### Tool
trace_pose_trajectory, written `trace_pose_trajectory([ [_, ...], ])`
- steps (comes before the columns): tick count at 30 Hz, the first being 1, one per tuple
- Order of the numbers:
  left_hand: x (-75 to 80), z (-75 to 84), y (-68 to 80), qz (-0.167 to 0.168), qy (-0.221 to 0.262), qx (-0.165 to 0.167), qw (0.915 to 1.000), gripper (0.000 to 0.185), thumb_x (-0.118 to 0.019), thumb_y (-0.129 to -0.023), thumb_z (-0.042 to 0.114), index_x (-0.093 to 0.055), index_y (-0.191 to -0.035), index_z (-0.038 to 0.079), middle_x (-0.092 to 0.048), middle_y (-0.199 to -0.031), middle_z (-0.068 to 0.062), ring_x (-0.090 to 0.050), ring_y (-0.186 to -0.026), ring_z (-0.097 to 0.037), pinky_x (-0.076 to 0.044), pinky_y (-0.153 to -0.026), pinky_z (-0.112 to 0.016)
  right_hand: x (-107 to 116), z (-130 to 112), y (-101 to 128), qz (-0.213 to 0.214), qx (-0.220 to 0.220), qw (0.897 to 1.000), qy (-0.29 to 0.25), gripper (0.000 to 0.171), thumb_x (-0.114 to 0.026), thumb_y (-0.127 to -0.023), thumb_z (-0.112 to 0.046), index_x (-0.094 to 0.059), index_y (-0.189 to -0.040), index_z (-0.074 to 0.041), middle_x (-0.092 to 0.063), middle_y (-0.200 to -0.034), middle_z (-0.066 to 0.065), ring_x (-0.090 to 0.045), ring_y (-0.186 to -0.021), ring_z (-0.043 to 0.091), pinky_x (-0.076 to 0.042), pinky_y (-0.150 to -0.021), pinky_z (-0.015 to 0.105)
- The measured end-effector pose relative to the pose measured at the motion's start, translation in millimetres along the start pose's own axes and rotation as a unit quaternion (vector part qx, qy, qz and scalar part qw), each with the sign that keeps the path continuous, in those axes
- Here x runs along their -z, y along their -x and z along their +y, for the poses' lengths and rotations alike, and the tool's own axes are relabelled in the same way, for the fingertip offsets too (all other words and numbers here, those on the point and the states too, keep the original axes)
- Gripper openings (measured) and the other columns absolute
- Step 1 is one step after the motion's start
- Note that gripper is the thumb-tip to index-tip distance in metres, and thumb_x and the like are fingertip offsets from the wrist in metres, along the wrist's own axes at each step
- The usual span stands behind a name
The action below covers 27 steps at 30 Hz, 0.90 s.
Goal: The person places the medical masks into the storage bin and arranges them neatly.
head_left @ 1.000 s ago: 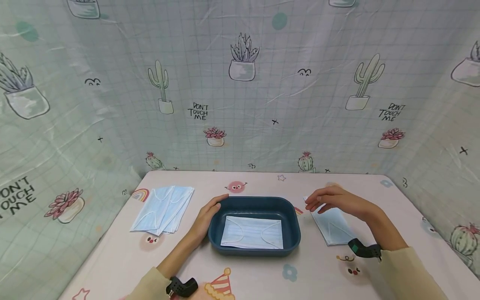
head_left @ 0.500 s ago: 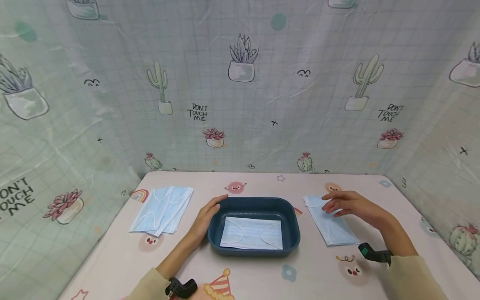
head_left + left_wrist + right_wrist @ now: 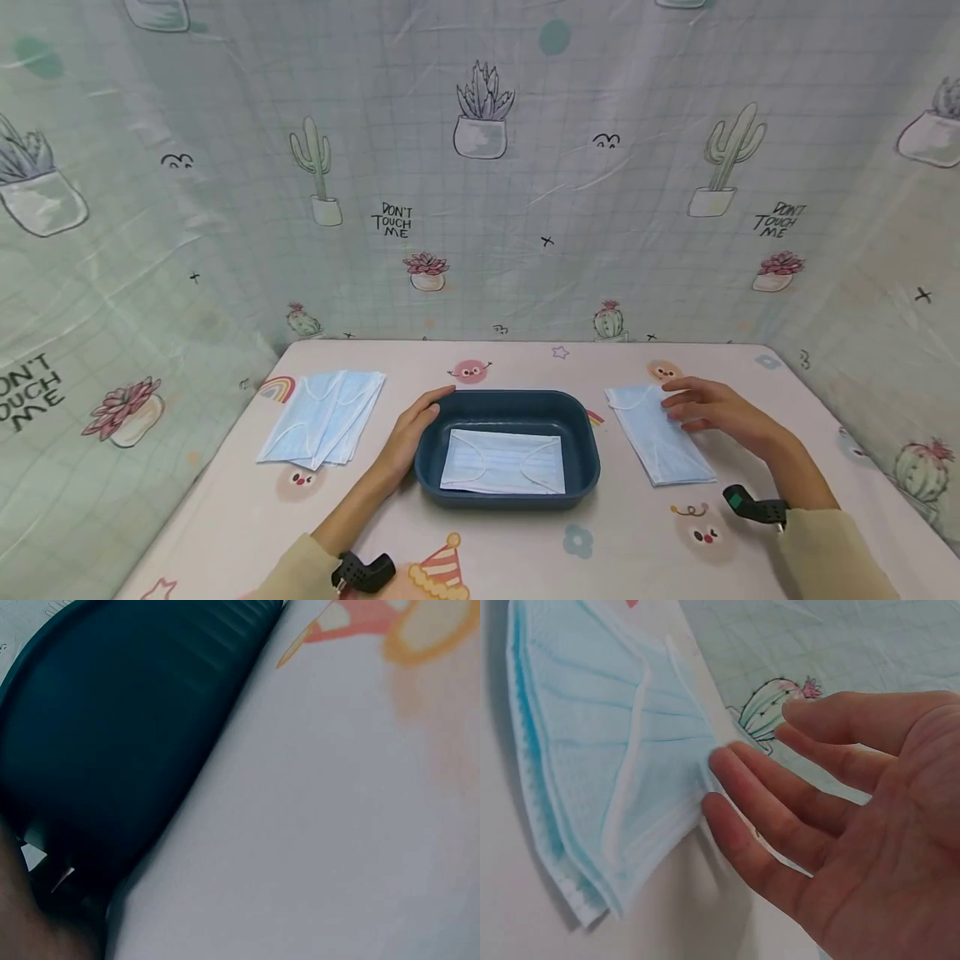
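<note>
Right fingers: my right hand (image 3: 720, 408) lay with fingers (image 3: 739, 791) straight and slightly spread, tips touching the edge of the right mask stack (image 3: 660, 433); nothing was gripped.
Left fingers: my left hand (image 3: 408, 433) rested against the left rim of the blue tray (image 3: 585, 454), fingers relaxed, thumb at the far corner; nothing was clamped.
Right mask stack: flat on the tabletop (image 3: 525, 550), just right of the tray.
Tray contents: one face mask (image 3: 502, 461) lay flat inside.
Left mask stack (image 3: 324, 417): fanned on the tabletop, left of the tray.
</note>
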State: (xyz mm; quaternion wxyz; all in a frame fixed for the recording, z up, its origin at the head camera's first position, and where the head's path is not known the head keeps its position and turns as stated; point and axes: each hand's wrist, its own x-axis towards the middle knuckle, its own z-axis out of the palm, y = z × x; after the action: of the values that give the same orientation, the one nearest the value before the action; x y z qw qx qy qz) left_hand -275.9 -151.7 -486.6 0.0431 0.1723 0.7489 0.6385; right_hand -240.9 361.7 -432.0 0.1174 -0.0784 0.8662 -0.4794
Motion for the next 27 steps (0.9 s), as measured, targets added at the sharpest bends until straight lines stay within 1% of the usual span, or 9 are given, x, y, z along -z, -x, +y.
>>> trace_pose_trajectory([
  [3, -0.4, 0.1, -0.8, -0.001, -0.001, -0.003, 1.0, 0.041, -0.038, -0.112, 0.027, -0.054, -0.149, 0.023, -0.05, -0.158, 0.0, -0.036, -0.155, -0.023, -0.019, -0.13, -0.052, -3, 0, -1, 0.021, -0.002, 0.999, 0.029, 0.053, -0.062, -0.103, -0.023, -0.047, -0.146, 0.003, -0.058, -0.14, 0.031, -0.065, -0.118, 0.025, -0.059, -0.088, 0.03],
  [5, -0.7, 0.4, -1.0, 0.001, 0.0, -0.003, 1.0, 0.041, -0.038, -0.112, 0.027, -0.055, -0.148, 0.024, -0.051, -0.158, 0.001, -0.037, -0.154, -0.022, -0.019, -0.13, -0.051, -4, 0, -2, 0.023, 0.0, 0.999, 0.045, 0.052, -0.061, -0.103, -0.022, -0.047, -0.145, 0.004, -0.057, -0.141, 0.033, -0.063, -0.12, 0.034, -0.06, -0.087, 0.03],
  [8, -1.0, 0.8, -0.5, 0.005, -0.002, -0.003, 1.0, 0.041, -0.038, -0.111, 0.026, -0.055, -0.149, 0.022, -0.051, -0.158, -0.001, -0.037, -0.154, -0.023, -0.02, -0.13, -0.052, -4, 0, -2, 0.025, -0.008, 0.997, 0.07, 0.052, -0.063, -0.102, -0.021, -0.048, -0.144, 0.005, -0.056, -0.14, 0.033, -0.062, -0.12, 0.039, -0.06, -0.086, 0.03],
  [11, -1.1, 1.5, 0.5, 0.005, -0.004, 0.001, 1.0, 0.041, -0.038, -0.112, 0.026, -0.055, -0.149, 0.022, -0.051, -0.158, -0.001, -0.037, -0.154, -0.023, -0.02, -0.13, -0.052, -5, 0, -3, 0.032, -0.031, 0.995, 0.093, 0.052, -0.069, -0.098, -0.019, -0.051, -0.142, 0.003, -0.058, -0.138, 0.031, -0.062, -0.117, 0.037, -0.06, -0.085, 0.031],
  [16, -0.9, 2.4, 2.4, 0.003, -0.005, 0.01, 0.9999, 0.041, -0.038, -0.111, 0.027, -0.055, -0.149, 0.024, -0.05, -0.158, 0.001, -0.036, -0.155, -0.023, -0.019, -0.13, -0.053, -8, 0, -5, 0.035, -0.061, 0.99, 0.12, 0.057, -0.078, -0.09, -0.014, -0.053, -0.139, 0.004, -0.061, -0.126, 0.029, -0.062, -0.103, 0.029, -0.059, -0.081, 0.032],
  [21, 0.0, 2.7, 2.7, 0.001, -0.005, 0.011, 0.9999, 0.041, -0.038, -0.111, 0.028, -0.054, -0.149, 0.025, -0.049, -0.159, 0.001, -0.035, -0.155, -0.023, -0.018, -0.13, -0.053, -13, -1, -8, 0.044, -0.059, 0.986, 0.148, 0.062, -0.082, -0.084, -0.009, -0.053, -0.138, 0.003, -0.061, -0.118, 0.027, -0.06, -0.095, 0.027, -0.058, -0.076, 0.033],
  [27, -0.2, 1.3, 1.3, -0.002, -0.004, 0.006, 1.0, 0.042, -0.037, -0.112, 0.027, -0.053, -0.15, 0.023, -0.049, -0.16, 0.0, -0.035, -0.155, -0.024, -0.018, -0.13, -0.054, -15, -4, -9, 0.053, -0.056, 0.98, 0.184, 0.061, -0.082, -0.081, -0.005, -0.056, -0.135, 0.002, -0.061, -0.116, 0.027, -0.06, -0.096, 0.032, -0.057, -0.077, 0.037],
])
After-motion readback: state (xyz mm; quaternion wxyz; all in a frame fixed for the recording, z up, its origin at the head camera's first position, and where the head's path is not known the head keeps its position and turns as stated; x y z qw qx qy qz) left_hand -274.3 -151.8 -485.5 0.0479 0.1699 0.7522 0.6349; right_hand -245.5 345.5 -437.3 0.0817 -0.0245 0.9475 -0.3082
